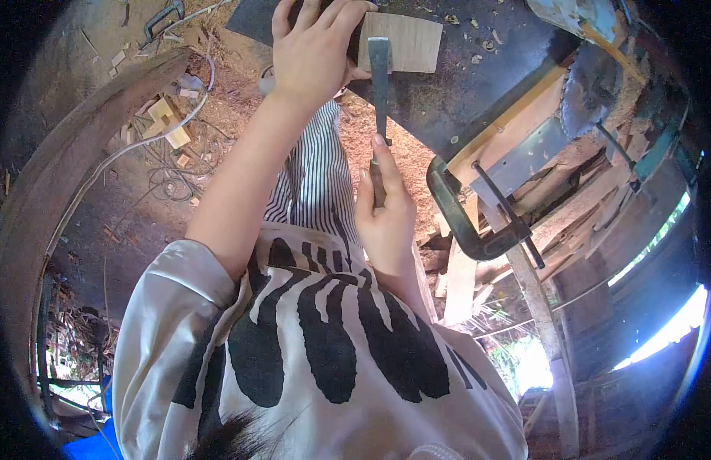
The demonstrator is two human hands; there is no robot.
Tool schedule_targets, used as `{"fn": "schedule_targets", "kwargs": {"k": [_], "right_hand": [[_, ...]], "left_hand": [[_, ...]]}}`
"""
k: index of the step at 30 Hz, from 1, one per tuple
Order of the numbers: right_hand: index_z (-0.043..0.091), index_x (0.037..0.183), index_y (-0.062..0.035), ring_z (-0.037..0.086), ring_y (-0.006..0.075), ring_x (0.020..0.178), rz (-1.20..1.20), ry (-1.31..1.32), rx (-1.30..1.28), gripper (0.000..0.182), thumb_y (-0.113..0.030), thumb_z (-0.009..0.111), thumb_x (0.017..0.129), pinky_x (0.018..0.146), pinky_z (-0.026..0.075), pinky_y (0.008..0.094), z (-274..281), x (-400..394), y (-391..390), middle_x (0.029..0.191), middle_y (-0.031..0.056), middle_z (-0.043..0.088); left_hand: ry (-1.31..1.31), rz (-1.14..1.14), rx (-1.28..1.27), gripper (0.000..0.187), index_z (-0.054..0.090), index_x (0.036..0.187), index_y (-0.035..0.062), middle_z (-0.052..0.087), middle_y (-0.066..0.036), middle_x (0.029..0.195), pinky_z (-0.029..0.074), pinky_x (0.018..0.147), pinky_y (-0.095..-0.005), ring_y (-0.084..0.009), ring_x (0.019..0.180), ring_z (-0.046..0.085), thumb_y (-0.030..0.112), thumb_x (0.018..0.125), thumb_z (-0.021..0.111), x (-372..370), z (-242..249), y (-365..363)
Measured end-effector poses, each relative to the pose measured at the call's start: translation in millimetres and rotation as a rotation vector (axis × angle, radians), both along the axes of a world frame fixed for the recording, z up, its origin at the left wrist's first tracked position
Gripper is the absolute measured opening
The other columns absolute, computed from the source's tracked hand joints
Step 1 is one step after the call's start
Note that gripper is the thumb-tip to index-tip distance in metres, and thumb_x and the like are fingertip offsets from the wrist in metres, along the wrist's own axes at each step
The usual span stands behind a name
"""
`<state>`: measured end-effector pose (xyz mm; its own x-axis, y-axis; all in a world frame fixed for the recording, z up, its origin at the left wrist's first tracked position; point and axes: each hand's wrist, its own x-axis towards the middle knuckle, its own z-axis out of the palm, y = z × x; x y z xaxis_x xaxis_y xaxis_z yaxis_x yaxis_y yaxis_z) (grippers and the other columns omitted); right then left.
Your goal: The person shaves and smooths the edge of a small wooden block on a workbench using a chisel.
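A wood chisel (379,84) lies along my right hand (388,203), its flat steel blade pointing away from me. My right fingers are closed round its short handle, with the index finger stretched up to the base of the blade. The chisel's tip overlaps a pale wooden board (417,44) at the edge of the dark tabletop (478,92). My left hand (316,46) grips the board's left end, fingers over the top and thumb at the near edge. That end of the board is hidden beneath the hand.
To the right, a large C-clamp (467,245) hangs at the table edge beside a wooden strip (513,119). A toothed circular saw blade (588,100) stands beyond it. Scrap wood (167,123) and a pale cable (152,140) lie left, with sawdust (237,100) on the floor.
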<state>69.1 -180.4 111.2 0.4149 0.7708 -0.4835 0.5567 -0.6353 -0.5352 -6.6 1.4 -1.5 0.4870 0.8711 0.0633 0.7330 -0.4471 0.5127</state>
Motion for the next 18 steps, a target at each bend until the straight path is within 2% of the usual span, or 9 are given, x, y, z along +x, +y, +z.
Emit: {"fn": "schedule_targets", "kwargs": {"k": [1, 5, 11, 13, 17, 18], "right_hand": [[0.051, 0.147, -0.0277, 0.069, 0.0393, 0.078, -0.030, 0.020, 0.008, 0.051, -0.017, 0.061, 0.098, 0.067, 0.054, 0.0467, 1, 0, 1, 0.088, 0.0206, 0.067], [0.051, 0.148, -0.0279, 0.070, 0.0388, 0.079, -0.015, -0.035, -0.021, 0.052, -0.017, 0.062, 0.098, 0.067, 0.054, 0.0467, -3, -2, 0, 0.088, 0.0201, 0.068], [0.050, 0.148, -0.0263, 0.070, 0.0374, 0.079, -0.081, 0.016, -0.075, 0.052, -0.017, 0.063, 0.098, 0.068, 0.054, 0.0469, -16, -9, 1, 0.088, 0.0192, 0.068], [0.051, 0.148, -0.0254, 0.071, 0.0356, 0.080, -0.087, 0.006, -0.021, 0.052, -0.016, 0.062, 0.098, 0.069, 0.055, 0.0451, -23, -10, -1, 0.090, 0.0186, 0.069], [0.050, 0.148, -0.0238, 0.072, 0.0335, 0.085, -0.132, 0.064, -0.045, 0.051, -0.016, 0.061, 0.099, 0.073, 0.057, 0.0428, -30, -11, 11, 0.099, 0.0202, 0.071], [0.050, 0.148, -0.0225, 0.073, 0.0343, 0.090, -0.127, 0.033, 0.113, 0.050, -0.016, 0.060, 0.099, 0.076, 0.057, 0.0425, -40, -7, 26, 0.107, 0.0214, 0.071]], "left_hand": [[0.007, 0.002, 0.011, 0.064, 0.060, 0.129, 0.0170, 0.050, 0.000, 0.153, 0.018, 0.120, -0.0494, -0.0308, 0.151, 0.032, 0.035, 0.071, 0.080, 0, 0, 0], [-0.002, 0.014, 0.019, 0.059, 0.061, 0.127, 0.0168, 0.052, 0.000, 0.152, 0.018, 0.120, -0.0488, -0.0309, 0.151, 0.032, 0.033, 0.073, 0.078, 2, -5, -1], [-0.018, 0.016, 0.020, 0.055, 0.062, 0.127, 0.0162, 0.053, 0.000, 0.152, 0.018, 0.120, -0.0484, -0.0301, 0.151, 0.031, 0.032, 0.077, 0.076, 0, -3, -1], [-0.008, 0.001, -0.055, 0.059, 0.060, 0.129, 0.0164, 0.051, 0.001, 0.153, 0.018, 0.120, -0.0485, -0.0294, 0.152, 0.030, 0.032, 0.075, 0.078, 0, 5, 0], [0.029, 0.004, 0.025, 0.064, 0.059, 0.129, 0.0170, 0.050, 0.001, 0.154, 0.017, 0.121, -0.0486, -0.0289, 0.153, 0.028, 0.032, 0.071, 0.081, 0, -4, -2], [0.026, 0.003, 0.042, 0.066, 0.059, 0.129, 0.0172, 0.050, 0.001, 0.154, 0.016, 0.121, -0.0490, -0.0289, 0.153, 0.028, 0.032, 0.070, 0.082, 1, -6, -3]]}}
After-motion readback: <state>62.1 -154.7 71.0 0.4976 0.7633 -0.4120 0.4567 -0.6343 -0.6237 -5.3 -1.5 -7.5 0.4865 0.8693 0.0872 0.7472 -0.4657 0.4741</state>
